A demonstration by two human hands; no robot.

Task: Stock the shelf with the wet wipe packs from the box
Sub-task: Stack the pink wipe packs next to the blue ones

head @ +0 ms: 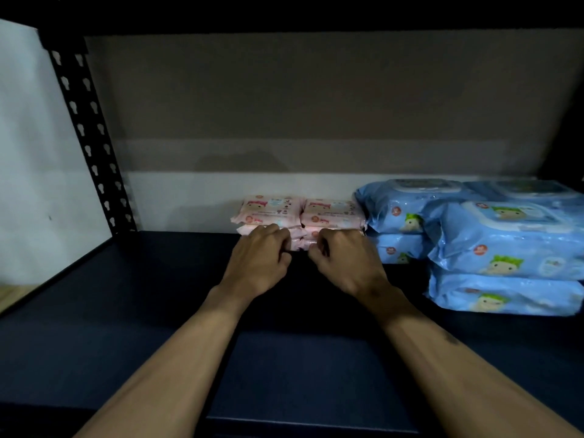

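Your left hand and right hand, fingers curled, pinch the front edges of the lower pink packs, stacked at the back of the shelf just beside the blue packs.

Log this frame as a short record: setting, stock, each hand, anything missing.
setting: dark shelf board, black slotted post at left
pink packs: two stacks side by side near the back
blue packs: larger, stacked right of the pink ones
left hand: fingers curled on the left pink stack's front
right hand: fingers curled on the right pink stack's front
box: not in view
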